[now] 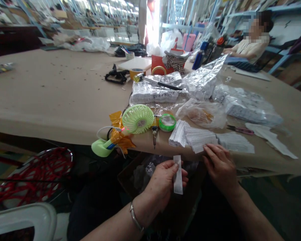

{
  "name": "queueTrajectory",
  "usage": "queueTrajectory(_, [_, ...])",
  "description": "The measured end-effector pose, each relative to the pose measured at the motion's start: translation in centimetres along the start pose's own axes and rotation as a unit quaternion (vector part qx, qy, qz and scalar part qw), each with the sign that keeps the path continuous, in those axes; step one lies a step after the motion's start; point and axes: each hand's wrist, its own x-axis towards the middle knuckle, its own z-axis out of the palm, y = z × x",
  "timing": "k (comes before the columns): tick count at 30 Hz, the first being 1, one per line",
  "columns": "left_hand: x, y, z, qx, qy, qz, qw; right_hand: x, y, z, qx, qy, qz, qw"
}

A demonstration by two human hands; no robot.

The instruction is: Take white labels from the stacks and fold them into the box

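My left hand [164, 182] is below the table edge, its fingers closed on a narrow white paper strip [178, 177] held upright. My right hand [219, 164] rests at the table's front edge with its fingers curled down onto a fanned pile of white printed labels [203, 138]. More stacks of the same labels [234, 142] lie to the right of that pile. A silver bracelet [135, 217] sits on my left wrist.
A small green fan [137, 118] taped with yellow tape stands at the table edge beside a green tape roll [167, 122]. Clear plastic bags of label bundles [155, 93] lie behind. Pink-handled scissors [240, 130] lie right. Another person [253, 36] sits far right. A red-corded chair [35, 177] stands left.
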Motion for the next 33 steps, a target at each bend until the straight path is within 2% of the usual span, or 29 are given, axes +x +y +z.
queueTrajectory(8, [0.1,-0.5,0.0,0.039,-0.001,-0.030,0.999,0.4,0.5,-0.2,0.053,0.070,0.015,0.996])
queueTrajectory(12, [0.1,-0.1,0.2,0.026,-0.016,-0.065,0.997,0.5,-1.1,-1.3,0.146,0.108,0.018,0.983])
queueTrajectory(16, [0.0,0.3,0.7,-0.021,-0.054,-0.056,0.997,0.4,-4.4,-2.0,0.260,0.028,-0.094,0.961])
queueTrajectory(19, [-0.1,0.4,1.0,-0.065,-0.050,-0.033,0.996,0.2,-5.8,-1.6,0.282,-0.020,-0.150,0.947])
queueTrajectory(25, [-0.3,0.3,0.7,-0.101,-0.053,-0.030,0.993,-0.4,-5.9,-1.1,0.285,-0.053,-0.174,0.941])
queueTrajectory(33, [-0.5,0.2,1.0,-0.064,-0.048,-0.035,0.996,-1.0,-5.9,-1.1,0.241,-0.039,-0.147,0.959])
